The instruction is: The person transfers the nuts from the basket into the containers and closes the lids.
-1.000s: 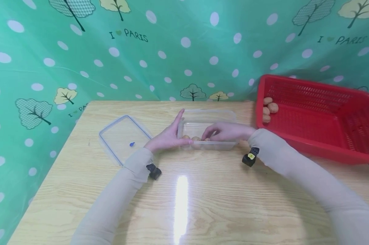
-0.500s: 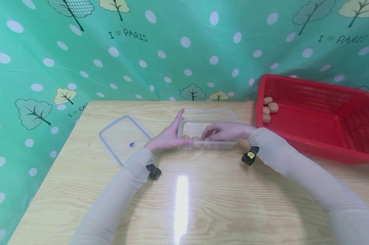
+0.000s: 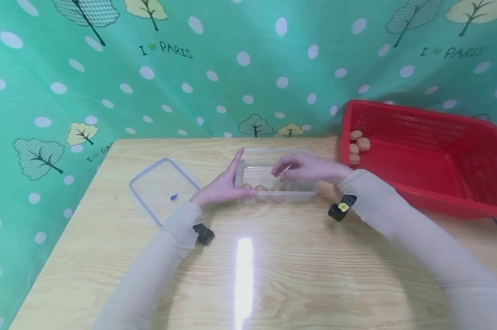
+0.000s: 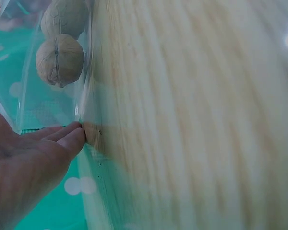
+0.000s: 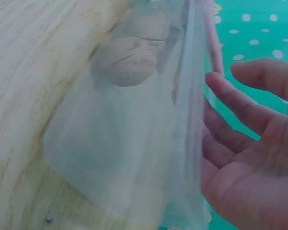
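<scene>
From my distant seat, the relation that counted ran rightward: four walnuts (image 3: 363, 145) sat at the left end of the red basket (image 3: 415, 167), to the right of my right hand (image 3: 308, 167) and a little farther back, with the basket's left wall between. That hand was far nearer to them than my left hand (image 3: 222, 187). Its fingers were loosely bent over the clear container (image 3: 299, 197), thumb apart, pinching nothing I could see. The container's long axis ran left to right, with loose walnuts (image 3: 261, 188) along its near wall. My left hand was spread at its left end, thumb across the near rim.
</scene>
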Action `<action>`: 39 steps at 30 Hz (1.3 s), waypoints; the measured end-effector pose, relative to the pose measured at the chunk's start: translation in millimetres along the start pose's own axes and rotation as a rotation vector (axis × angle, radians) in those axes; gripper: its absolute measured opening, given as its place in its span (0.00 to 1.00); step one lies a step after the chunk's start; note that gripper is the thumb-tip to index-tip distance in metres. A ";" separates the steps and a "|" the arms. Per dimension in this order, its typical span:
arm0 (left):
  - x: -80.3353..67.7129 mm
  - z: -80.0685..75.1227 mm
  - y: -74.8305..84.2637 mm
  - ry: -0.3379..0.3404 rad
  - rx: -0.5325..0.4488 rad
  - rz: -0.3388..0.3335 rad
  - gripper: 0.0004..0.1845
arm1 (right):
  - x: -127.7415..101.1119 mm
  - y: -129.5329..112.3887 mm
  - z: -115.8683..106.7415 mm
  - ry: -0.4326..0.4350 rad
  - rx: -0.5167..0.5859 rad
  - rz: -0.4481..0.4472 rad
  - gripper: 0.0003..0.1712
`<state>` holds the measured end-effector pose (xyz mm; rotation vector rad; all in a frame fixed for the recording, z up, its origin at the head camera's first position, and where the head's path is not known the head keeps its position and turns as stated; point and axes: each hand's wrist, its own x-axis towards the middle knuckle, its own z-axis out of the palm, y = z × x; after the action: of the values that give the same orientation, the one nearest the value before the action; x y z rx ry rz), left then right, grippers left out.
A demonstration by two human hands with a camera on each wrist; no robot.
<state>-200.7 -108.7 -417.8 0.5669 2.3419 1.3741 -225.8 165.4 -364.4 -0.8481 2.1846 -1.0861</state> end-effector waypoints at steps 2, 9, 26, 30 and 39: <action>-0.2 -0.5 -0.6 0.001 0.001 -0.003 0.64 | -2.3 -3.1 -2.0 -0.003 0.014 0.005 0.17; -2.8 -1.3 7.0 -0.016 -0.019 -0.019 0.64 | -19.7 -16.7 -19.5 -0.002 0.015 0.029 0.19; -16.1 -3.0 34.5 -0.029 -0.044 -0.012 0.63 | -66.0 -43.3 -69.2 0.138 -0.111 0.157 0.19; -13.3 -2.6 29.2 -0.030 -0.039 -0.011 0.63 | -73.8 -44.5 -77.9 0.163 -0.147 0.155 0.18; -1.1 0.9 -0.2 -0.013 -0.033 0.005 0.65 | -83.4 -38.6 -97.1 0.189 -0.208 0.229 0.22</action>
<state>-199.4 -108.7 -418.3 0.5705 2.3047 1.4050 -228.8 255.4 -265.6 -0.5796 2.5136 -0.8679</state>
